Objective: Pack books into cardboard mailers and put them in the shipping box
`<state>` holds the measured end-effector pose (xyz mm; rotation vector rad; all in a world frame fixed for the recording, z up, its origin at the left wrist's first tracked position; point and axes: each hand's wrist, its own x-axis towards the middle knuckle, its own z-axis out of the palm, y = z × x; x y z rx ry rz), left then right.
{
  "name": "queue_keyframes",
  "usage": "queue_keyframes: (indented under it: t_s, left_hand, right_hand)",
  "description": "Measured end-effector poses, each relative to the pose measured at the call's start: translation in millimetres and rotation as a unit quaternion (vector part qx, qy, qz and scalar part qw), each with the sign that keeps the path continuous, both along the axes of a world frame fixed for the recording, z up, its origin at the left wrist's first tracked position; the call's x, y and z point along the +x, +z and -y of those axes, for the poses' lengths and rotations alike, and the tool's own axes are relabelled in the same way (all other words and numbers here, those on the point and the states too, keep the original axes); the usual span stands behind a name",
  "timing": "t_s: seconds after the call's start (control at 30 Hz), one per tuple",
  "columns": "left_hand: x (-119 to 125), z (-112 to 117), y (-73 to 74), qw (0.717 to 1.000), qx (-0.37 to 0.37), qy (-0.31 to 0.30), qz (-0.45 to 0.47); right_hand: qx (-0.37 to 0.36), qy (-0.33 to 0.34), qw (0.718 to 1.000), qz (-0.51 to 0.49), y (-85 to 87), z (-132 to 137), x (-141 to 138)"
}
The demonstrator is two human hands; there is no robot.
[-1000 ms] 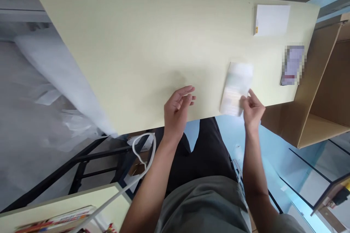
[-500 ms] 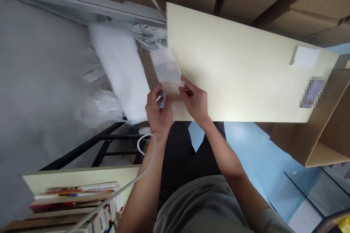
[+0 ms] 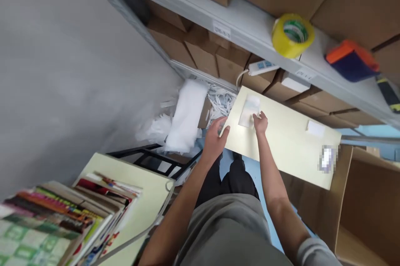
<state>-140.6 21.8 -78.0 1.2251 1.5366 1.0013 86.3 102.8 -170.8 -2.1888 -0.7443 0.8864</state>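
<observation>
A flat whitish translucent packet (image 3: 248,110) lies on the pale yellow tabletop (image 3: 290,139), close to its left end. At the packet's right edge is my right hand (image 3: 261,123), its thumb tip over the edge and its fingertips apart. Whether the thumb presses on the packet I cannot tell. My left hand (image 3: 215,137) is held at the table's left edge with thumb and fingers spread, and nothing is in it.
Shelves of cardboard boxes run behind the table; yellow tape (image 3: 293,35) sits on one. A white roll of packing sheet (image 3: 187,116) stands left beside paper shreds (image 3: 220,97). Books (image 3: 103,199) are stacked front left. A large open carton (image 3: 371,199) stands right.
My left hand has let go of the packet and moved to its left. The packet now lies flat on the table. The view has tilted up and shows more of the shelves.
</observation>
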Motion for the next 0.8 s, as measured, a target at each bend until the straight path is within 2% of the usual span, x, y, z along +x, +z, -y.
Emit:
queue_keyframes:
  t_s: [0.1,0.17,0.3,0.43,0.53,0.63,0.73,0.8]
  left_hand:
    - [-6.7,27.6,17.7,0.994,0.017,0.101,0.035]
    - [-9.5,55.0,22.6,0.982,0.024,0.176,0.058]
    - [-12.0,126.2,23.1,0.954,0.027,0.286,0.081]
    - [-25.9,205.6,22.0,0.917,0.03,0.386,0.095]
    - [-48.9,263.7,25.2,0.871,0.041,0.48,0.097]
    - [-76.4,318.1,34.0,0.812,0.06,0.573,0.097]
    - [-104.8,371.3,49.0,0.752,0.087,0.644,0.109]
    - [-125.4,409.8,61.0,0.722,0.114,0.674,0.11]
  right_hand:
    - [0.061,0.088,0.994,-0.018,38.6,19.6,-14.5]
    - [0.116,0.195,0.973,-0.05,66.5,44.4,-32.0]
    - [0.17,0.409,0.887,-0.128,124.0,107.4,-71.7]
    - [0.154,0.508,0.825,-0.192,173.3,153.7,-105.6]
    - [0.135,0.558,0.789,-0.221,198.2,177.4,-133.7]
    - [0.128,0.614,0.744,-0.231,215.7,207.6,-168.7]
    - [0.118,0.678,0.686,-0.234,228.6,251.5,-213.1]
    - [0.109,0.72,0.644,-0.234,234.6,288.3,-248.7]
